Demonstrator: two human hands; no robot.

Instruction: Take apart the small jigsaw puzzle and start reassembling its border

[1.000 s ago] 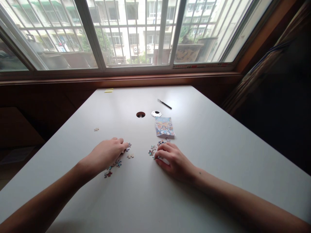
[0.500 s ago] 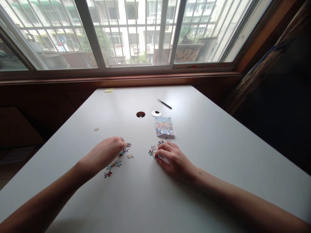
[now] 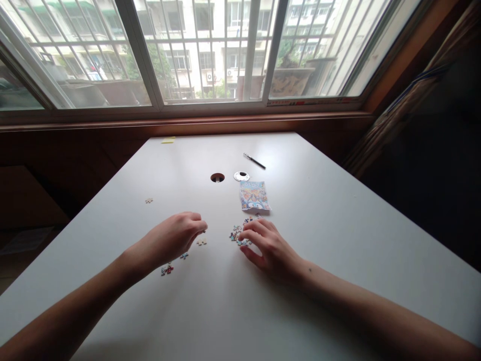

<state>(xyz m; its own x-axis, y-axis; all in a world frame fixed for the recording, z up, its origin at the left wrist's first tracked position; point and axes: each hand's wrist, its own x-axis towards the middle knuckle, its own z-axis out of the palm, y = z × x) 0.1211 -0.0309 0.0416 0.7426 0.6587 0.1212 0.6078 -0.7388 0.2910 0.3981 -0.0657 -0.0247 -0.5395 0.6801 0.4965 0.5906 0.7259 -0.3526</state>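
A lone puzzle piece [image 3: 149, 200] sits at half past ten from the left hand [image 3: 176, 233], red-patterned pieces [image 3: 168, 270] at its seven; that grip's half hidden, can't tell if it's closed! Pale piece [image 3: 202, 242] near its four, then the colourful pile [image 3: 236, 233], packet [image 3: 255, 194] at its one, right hand [image 3: 266, 245] at its four o'clock, grip parted.

The table [image 3: 210, 311] is plain white; the puzzle pieces [image 3: 234, 236] mix blue, white and brown, with red on the nearest cluster [image 3: 167, 270]; 1 far-left piece [image 3: 149, 200] is plain tan; the packet [image 3: 254, 194] is printed light blue, orange and white; the pen [image 3: 257, 163] is black, pale at 1 end; the strips [image 3: 168, 140] are yellow.
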